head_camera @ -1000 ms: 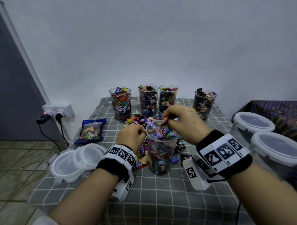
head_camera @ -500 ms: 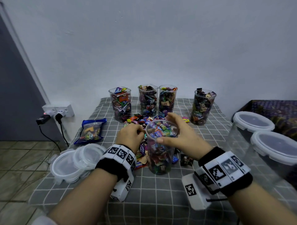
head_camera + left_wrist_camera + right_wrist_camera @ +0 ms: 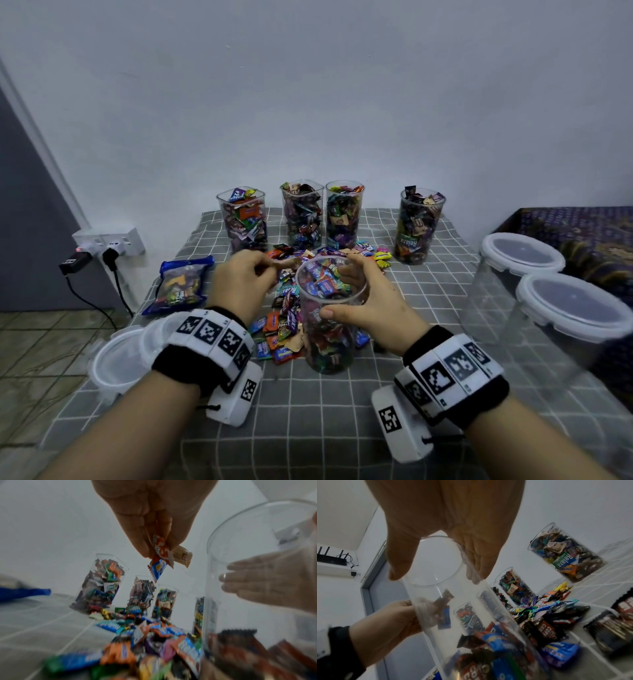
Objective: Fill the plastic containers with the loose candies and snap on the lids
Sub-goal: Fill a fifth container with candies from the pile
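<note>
Clear round plastic container [image 3: 329, 329], part-filled w/ crinkly foil candies, upright on checked-cloth bench [image 3: 308, 411]. R hand [image 3: 368, 305] fingers wrap its rim. L hand [image 3: 241, 286], lifted since 0.5 s ago, pinches wrapped candies [image 3: 164, 555] beside rim.

Left edge of the head view: a white power strip [image 3: 109, 240] with two black plugs. Upper left of the right-wrist view: a black router [image 3: 331, 559] on a shelf.
</note>
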A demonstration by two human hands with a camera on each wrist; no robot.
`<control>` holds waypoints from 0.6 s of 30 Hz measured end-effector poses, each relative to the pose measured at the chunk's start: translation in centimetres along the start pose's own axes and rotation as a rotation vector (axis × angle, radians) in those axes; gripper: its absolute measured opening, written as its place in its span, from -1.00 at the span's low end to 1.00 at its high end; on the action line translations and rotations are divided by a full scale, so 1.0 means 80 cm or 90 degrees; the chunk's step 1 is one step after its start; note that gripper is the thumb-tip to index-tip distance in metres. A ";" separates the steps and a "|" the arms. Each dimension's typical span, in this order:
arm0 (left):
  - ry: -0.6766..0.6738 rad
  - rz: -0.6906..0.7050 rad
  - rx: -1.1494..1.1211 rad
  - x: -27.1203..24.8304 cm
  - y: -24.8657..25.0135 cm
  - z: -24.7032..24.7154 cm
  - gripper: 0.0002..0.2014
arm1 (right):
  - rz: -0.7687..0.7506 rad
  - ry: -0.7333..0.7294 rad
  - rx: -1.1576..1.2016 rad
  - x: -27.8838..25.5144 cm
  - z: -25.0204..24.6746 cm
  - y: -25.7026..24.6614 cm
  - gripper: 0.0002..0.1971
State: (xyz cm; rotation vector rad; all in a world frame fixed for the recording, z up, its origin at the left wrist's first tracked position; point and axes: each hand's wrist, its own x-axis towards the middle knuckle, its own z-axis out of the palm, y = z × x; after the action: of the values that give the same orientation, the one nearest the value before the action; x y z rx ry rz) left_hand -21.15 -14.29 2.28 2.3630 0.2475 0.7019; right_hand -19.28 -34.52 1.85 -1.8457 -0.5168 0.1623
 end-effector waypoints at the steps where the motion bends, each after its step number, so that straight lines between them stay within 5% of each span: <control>1: 0.010 0.008 -0.015 0.004 0.002 -0.006 -0.93 | -0.001 0.000 0.001 0.000 0.001 0.001 0.01; 8: 0.028 0.098 -0.131 0.013 0.046 -0.040 -0.87 | -0.004 -0.001 0.024 -0.001 0.001 0.004 -0.01; 13: -0.061 0.076 -0.247 0.014 0.068 -0.036 -0.76 | -0.013 0.004 0.024 0.000 0.001 0.007 -0.04; 18: -0.152 0.110 -0.191 0.006 0.071 -0.022 -0.73 | -0.018 -0.001 0.035 -0.001 0.000 0.007 -0.09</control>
State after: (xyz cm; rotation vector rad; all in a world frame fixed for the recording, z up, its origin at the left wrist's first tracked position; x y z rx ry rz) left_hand -21.75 -17.57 7.26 2.1681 -0.1579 0.4893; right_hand -19.21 -34.73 1.33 -1.7840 -0.5348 0.1580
